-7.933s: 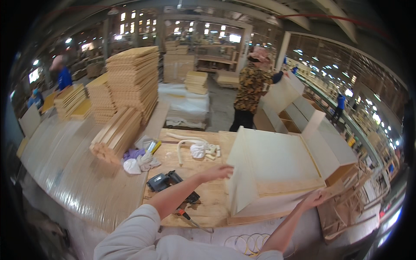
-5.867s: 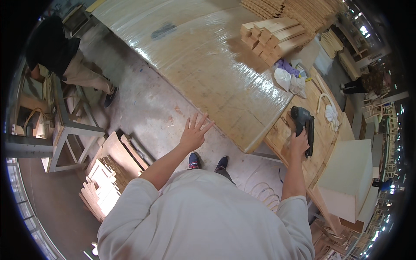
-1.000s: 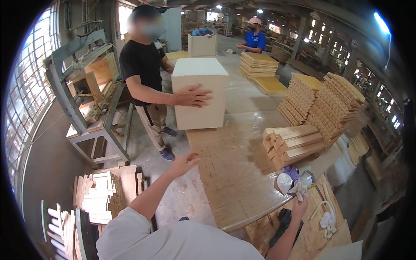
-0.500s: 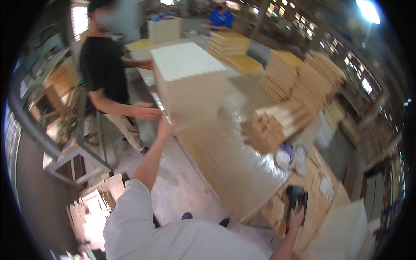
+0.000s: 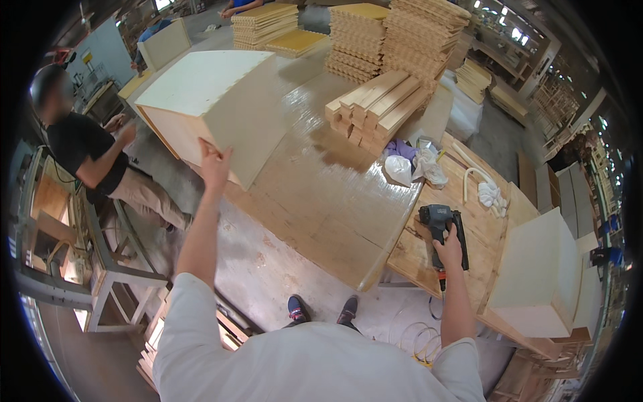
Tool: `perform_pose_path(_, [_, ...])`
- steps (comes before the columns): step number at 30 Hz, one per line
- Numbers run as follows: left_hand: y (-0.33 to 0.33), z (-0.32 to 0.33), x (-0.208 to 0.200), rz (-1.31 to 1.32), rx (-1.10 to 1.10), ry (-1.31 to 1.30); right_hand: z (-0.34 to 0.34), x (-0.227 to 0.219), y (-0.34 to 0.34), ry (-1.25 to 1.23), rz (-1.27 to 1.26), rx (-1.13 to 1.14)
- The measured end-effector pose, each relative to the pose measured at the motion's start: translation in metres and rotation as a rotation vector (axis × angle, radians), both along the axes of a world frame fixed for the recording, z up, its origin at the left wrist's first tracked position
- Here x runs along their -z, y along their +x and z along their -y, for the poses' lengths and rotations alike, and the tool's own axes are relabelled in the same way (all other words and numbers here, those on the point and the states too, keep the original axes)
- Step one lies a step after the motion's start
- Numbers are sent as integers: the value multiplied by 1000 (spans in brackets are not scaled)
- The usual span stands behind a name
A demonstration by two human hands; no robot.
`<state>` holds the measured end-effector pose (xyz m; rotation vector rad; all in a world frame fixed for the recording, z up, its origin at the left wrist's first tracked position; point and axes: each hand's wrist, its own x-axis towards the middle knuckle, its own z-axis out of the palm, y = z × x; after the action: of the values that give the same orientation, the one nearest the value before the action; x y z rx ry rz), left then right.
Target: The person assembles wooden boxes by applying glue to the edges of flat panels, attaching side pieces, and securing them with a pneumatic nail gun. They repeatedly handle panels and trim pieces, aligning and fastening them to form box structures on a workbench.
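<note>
A large pale wooden box (image 5: 251, 127) with a white top stands on the left side of the worktable. My left hand (image 5: 214, 164) is at its near vertical edge, index finger on one side and thumb on the other, gripping the edge. What lies under the palm is hidden. Over the wooden tabletop at right, my right hand (image 5: 450, 249) is closed round the handle of a black nail gun (image 5: 439, 218). A hose fitting shows below the handle.
A bundle of wooden bars (image 5: 382, 107) lies mid-table, with stacked wavy-edged panels (image 5: 358, 43) behind. White and purple cloths (image 5: 400, 169) lie near the nail gun. A second pale box (image 5: 536, 268) stands at right. A co-worker (image 5: 87, 147) stands left. A yellow hose (image 5: 422, 342) coils below.
My left hand has gone from a shiny strip near the co-worker's hand to the box's edge. The co-worker has let go of the box and stepped back. The view has turned right.
</note>
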<state>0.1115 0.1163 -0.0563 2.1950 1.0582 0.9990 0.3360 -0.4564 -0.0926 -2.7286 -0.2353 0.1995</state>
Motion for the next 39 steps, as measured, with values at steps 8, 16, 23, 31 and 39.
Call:
perform_pose_path(8, [-5,186,2,100,111,156,-10,19,17,-129,-7,-129])
perform_pose_path(16, [-105,229,-15,-12,623,-47,16,12,54,-30,-13,-181])
perform_pose_path(23, [-111,232,-17,23,553,89,24,-192,22,487,-443,-370])
perform_pose_path(31, [-110,229,-12,68,578,88,-53,-376,-48,649,-553,-557])
perform_pose_path(39, [-110,223,-6,116,605,79,-110,-387,-67,382,-546,-467])
